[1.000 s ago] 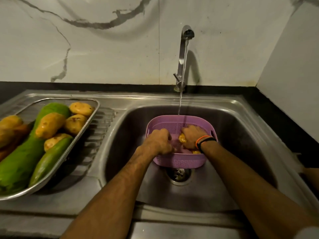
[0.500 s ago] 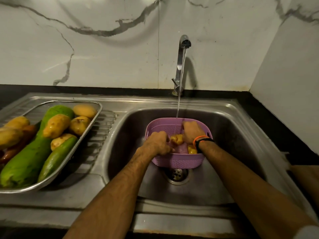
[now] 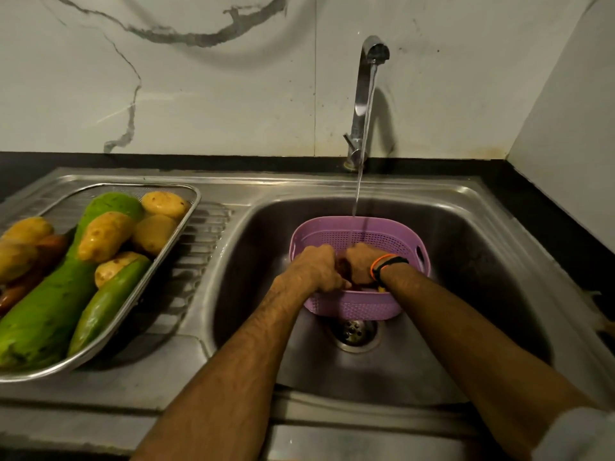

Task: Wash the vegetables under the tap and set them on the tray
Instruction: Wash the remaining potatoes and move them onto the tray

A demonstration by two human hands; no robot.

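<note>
A purple perforated basket (image 3: 359, 307) sits in the steel sink (image 3: 482, 261) under the running tap (image 3: 362, 94). The stream falls onto the basket's far side. My left hand (image 3: 316, 267) and my right hand (image 3: 361, 262) are both inside the basket, with their fingers curled round a dark reddish vegetable (image 3: 344, 272) that they mostly hide. A sliver of yellow potato (image 3: 381, 289) shows beside my right wrist. To the left, on the drainboard, stands the steel tray (image 3: 196, 201). It holds several potatoes (image 3: 103, 236), a long green gourd (image 3: 56, 301) and a smaller green vegetable (image 3: 109, 301).
The drain (image 3: 356, 331) lies just in front of the basket. Reddish-brown vegetables (image 3: 20, 287) lie at the tray's left edge. A marble wall rises behind the sink and a white side wall (image 3: 565, 161) closes the right. A black counter strip runs behind the sink.
A yellow potato showed between my hands before. Now they have closed together round a dark reddish vegetable and the potato is nearly hidden. The water keeps running.
</note>
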